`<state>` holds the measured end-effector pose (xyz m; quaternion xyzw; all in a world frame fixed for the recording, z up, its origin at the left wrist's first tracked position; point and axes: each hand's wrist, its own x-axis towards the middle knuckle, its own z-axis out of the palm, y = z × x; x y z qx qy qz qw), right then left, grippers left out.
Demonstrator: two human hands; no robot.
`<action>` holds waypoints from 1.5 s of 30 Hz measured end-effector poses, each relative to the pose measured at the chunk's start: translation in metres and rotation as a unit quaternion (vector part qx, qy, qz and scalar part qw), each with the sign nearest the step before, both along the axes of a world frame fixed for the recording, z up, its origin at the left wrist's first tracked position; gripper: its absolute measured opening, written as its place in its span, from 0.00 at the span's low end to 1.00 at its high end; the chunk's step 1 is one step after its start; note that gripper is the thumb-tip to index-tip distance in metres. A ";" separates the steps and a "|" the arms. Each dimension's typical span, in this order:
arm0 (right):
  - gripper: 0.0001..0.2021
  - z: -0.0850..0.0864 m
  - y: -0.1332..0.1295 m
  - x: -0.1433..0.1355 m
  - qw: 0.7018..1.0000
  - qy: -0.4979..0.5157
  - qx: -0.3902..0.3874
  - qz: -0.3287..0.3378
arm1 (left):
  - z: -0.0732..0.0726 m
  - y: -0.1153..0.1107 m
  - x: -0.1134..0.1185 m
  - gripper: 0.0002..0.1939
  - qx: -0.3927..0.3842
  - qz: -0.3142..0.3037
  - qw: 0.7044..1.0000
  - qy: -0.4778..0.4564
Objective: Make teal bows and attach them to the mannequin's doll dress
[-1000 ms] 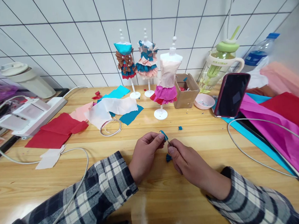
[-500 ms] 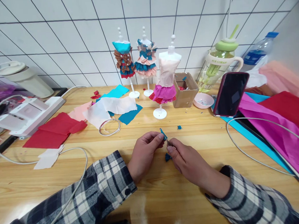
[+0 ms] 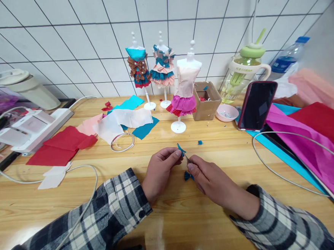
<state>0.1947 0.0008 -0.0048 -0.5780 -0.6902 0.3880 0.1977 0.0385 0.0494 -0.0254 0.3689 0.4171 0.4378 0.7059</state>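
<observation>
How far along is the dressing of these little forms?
The brown-bowed form and blue-and-peach form look finished. The left hand pinches a blue piece; the right hand works it with a thin tool. The front form shows no bows, so trimming probably remains.

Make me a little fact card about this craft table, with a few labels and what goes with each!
left hand: pinching small teal paper piece
right hand: holding thin metal tool
beneath hands: folded dark-teal paper bow
white dress forms: three
nearest form: pale top, magenta-and-red ruffled skirt
beside it: small brown cardboard box
</observation>
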 end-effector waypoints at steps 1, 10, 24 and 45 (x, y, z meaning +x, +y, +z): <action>0.12 0.000 0.000 0.000 1.000 0.000 0.002 0.000 | 0.000 0.000 0.000 0.10 0.004 -0.004 1.000 0.006; 0.11 -0.002 -0.002 -0.003 0.999 -0.047 0.019 -0.014 | 0.000 0.001 -0.001 0.11 0.037 -0.011 0.997 0.069; 0.11 0.000 -0.002 -0.002 1.000 0.013 -0.003 -0.019 | 0.009 -0.001 -0.001 0.10 0.083 0.010 0.988 0.127; 0.12 -0.003 -0.004 -0.007 0.998 0.060 -0.006 -0.033 | 0.009 -0.002 -0.001 0.09 0.127 -0.053 0.983 0.120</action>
